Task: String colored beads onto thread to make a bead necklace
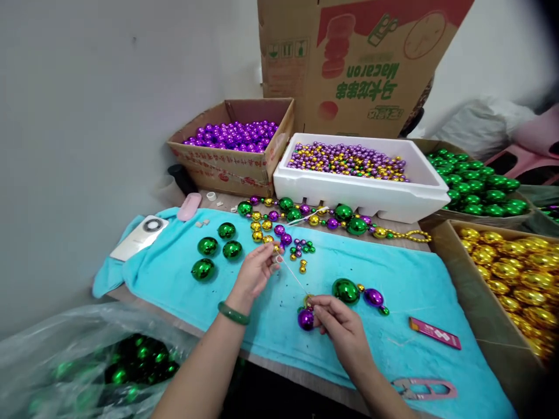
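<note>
A thin white string (293, 274) runs taut between my two hands. My left hand (257, 272), with a green bangle (234, 313) on the wrist, pinches its upper end close to the loose gold and purple beads. My right hand (339, 327) is closed on the lower end, where a purple bead (305, 319) and small gold and green beads hang at the fingertips. Beside that hand lies a short strung piece with a large green bead (346, 291) and a purple bead (373, 297). Small mixed beads (302, 248) lie past my left fingers.
Green balls (208, 245) sit left on the turquoise towel (166, 291). A finished bead strand (332, 223) lies before the white foam box (358, 195). Boxes of purple beads (236, 137), green beads (476, 183) and gold beads (515, 273) surround the table. Pink thread snips (425, 389) lie front right.
</note>
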`<move>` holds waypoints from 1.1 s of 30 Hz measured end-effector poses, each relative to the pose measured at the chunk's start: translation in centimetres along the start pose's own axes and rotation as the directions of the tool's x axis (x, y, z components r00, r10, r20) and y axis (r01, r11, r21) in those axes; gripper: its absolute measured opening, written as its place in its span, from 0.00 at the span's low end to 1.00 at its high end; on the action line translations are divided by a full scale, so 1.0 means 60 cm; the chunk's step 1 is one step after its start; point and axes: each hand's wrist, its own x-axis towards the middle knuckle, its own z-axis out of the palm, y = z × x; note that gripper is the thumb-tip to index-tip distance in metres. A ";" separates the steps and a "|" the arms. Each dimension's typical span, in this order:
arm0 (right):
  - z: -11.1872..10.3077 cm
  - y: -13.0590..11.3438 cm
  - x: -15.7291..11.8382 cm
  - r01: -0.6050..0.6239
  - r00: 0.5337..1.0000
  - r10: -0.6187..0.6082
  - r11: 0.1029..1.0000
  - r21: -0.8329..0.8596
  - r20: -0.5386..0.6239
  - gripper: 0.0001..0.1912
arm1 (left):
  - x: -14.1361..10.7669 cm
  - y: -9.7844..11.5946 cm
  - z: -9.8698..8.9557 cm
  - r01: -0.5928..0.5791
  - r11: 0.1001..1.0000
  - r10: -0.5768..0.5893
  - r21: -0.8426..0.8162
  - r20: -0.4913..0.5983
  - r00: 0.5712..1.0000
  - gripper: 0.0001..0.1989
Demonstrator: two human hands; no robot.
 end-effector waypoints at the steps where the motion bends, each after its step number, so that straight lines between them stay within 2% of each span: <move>1: -0.004 0.002 -0.001 0.004 1.000 -0.005 1.000 -0.022 -0.010 0.15 | -0.006 0.012 -0.003 0.014 0.994 -0.012 -0.106 0.014 1.000 0.11; 4: -0.011 0.003 -0.002 0.017 0.999 -0.020 0.997 -0.073 -0.038 0.16 | -0.020 0.037 -0.008 0.009 0.969 -0.002 -0.248 0.027 1.000 0.09; 9: -0.011 -0.003 -0.004 0.019 0.998 -0.025 0.992 -0.124 -0.051 0.17 | -0.030 0.045 -0.010 -0.021 0.955 0.038 -0.297 0.053 0.998 0.08; 18: -0.017 0.003 -0.002 0.048 0.999 -0.043 0.976 -0.214 0.028 0.16 | -0.033 0.050 -0.019 -0.075 0.959 0.085 -0.273 0.022 0.996 0.09; 28: -0.019 0.002 -0.001 0.069 0.998 -0.065 0.964 -0.257 0.023 0.14 | -0.037 0.057 -0.027 -0.212 0.971 0.210 -0.113 -0.035 0.977 0.13; 33: -0.015 0.003 -0.003 0.087 0.996 -0.082 0.962 -0.259 0.033 0.15 | -0.036 0.056 -0.028 -0.214 0.969 0.212 -0.121 -0.032 0.977 0.14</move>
